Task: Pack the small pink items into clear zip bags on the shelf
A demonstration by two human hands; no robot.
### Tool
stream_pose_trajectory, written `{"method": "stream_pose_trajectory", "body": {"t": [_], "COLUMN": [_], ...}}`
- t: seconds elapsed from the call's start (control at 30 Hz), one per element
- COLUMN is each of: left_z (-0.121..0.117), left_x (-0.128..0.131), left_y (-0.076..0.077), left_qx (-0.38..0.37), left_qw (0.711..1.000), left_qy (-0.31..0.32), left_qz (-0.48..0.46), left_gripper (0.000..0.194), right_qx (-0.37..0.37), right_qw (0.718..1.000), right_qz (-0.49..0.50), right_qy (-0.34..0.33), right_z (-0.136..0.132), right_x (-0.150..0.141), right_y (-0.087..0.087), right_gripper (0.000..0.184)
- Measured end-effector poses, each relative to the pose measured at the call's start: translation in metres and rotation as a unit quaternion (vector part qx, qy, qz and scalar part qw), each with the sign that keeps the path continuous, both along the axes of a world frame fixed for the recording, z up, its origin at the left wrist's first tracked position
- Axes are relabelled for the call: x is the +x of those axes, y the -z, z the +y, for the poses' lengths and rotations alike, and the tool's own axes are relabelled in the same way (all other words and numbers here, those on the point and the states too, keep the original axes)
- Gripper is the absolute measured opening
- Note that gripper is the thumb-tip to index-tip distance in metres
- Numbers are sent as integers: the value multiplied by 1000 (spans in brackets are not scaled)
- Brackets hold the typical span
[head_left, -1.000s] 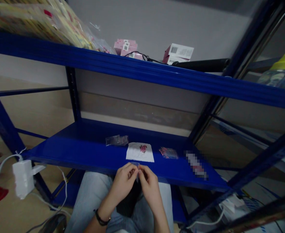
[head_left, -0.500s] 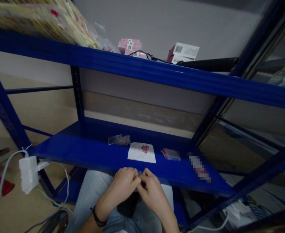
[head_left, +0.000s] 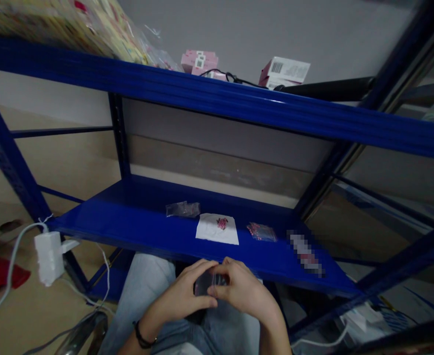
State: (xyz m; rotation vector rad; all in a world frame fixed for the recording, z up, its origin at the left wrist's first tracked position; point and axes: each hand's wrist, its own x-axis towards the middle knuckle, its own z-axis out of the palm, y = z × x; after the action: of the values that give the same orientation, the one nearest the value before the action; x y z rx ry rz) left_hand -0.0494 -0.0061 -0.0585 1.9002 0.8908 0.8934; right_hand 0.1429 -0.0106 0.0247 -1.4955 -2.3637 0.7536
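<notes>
Over my lap, in front of the shelf edge, both hands hold a small clear plastic bag (head_left: 204, 283). My left hand (head_left: 183, 292) curls round one side of it, thumb below and fingers above. My right hand (head_left: 241, 288) pinches the other side between thumb and fingers. Whether anything is inside the bag cannot be made out. On the blue shelf beyond lies a white paper sheet (head_left: 209, 233) with a small heap of pink-red pieces (head_left: 222, 224). Clear empty-looking bags (head_left: 183, 209) lie to its left, and filled clear bags with pink-red pieces (head_left: 262, 231) to its right.
A blurred-out item (head_left: 306, 252) lies at the shelf's right end. Above, an upper blue shelf (head_left: 202, 91) bears pink boxes (head_left: 199, 61), white-and-pink boxes (head_left: 285, 71), a black rod (head_left: 328, 89) and a large bag (head_left: 61, 29). A white power strip (head_left: 49, 259) hangs at left.
My hands were close together over the bag; now they have moved slightly apart and turned, so that the clear bag shows between them. The view has shifted a little.
</notes>
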Motion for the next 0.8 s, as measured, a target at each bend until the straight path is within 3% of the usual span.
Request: {"method": "stream_pose_trajectory", "body": {"t": [0.17, 0.27, 0.33, 0.4, 0.47, 0.5, 0.53, 0.6, 0.7, 0.73, 0.8], "left_z": [1, 8, 16, 28, 41, 47, 52, 61, 66, 66, 64], "left_x": [7, 4, 0, -2, 2, 5, 10, 20, 34, 37, 40], "left_y": [16, 21, 10, -13, -42, -56, -69, -87, -98, -99, -98], "left_qx": [-4, -2, 27, 89, 172, 221, 263, 328, 382, 393, 405], "left_qw": [997, 991, 992, 993, 981, 965, 943, 894, 842, 833, 824], "left_qy": [-25, -35, -50, -68, -52, -29, -4, 35, 70, 78, 88], "left_qz": [-69, -127, -117, -46, 72, 138, 202, 303, 374, 383, 386], "left_gripper": [63, 56, 53, 51, 49, 48, 44, 34, 22, 19, 16], "right_qx": [1, 25, 23, -20, -84, -111, -132, -150, -131, -116, -87], "right_qw": [996, 964, 891, 766, 641, 593, 557, 515, 521, 541, 620], "right_qz": [85, 257, 423, 592, 710, 746, 770, 796, 793, 781, 731], "right_qy": [-26, 57, 162, 249, 280, 282, 281, 280, 286, 288, 271], "right_z": [8, 13, 20, 28, 37, 41, 45, 49, 52, 53, 53], "right_x": [6, 9, 6, -3, -15, -21, -25, -31, -34, -35, -36], "right_y": [1, 15, 36, 60, 82, 90, 96, 104, 107, 108, 111], "right_gripper": [11, 21, 23, 24, 27, 26, 25, 22, 19, 19, 22]}}
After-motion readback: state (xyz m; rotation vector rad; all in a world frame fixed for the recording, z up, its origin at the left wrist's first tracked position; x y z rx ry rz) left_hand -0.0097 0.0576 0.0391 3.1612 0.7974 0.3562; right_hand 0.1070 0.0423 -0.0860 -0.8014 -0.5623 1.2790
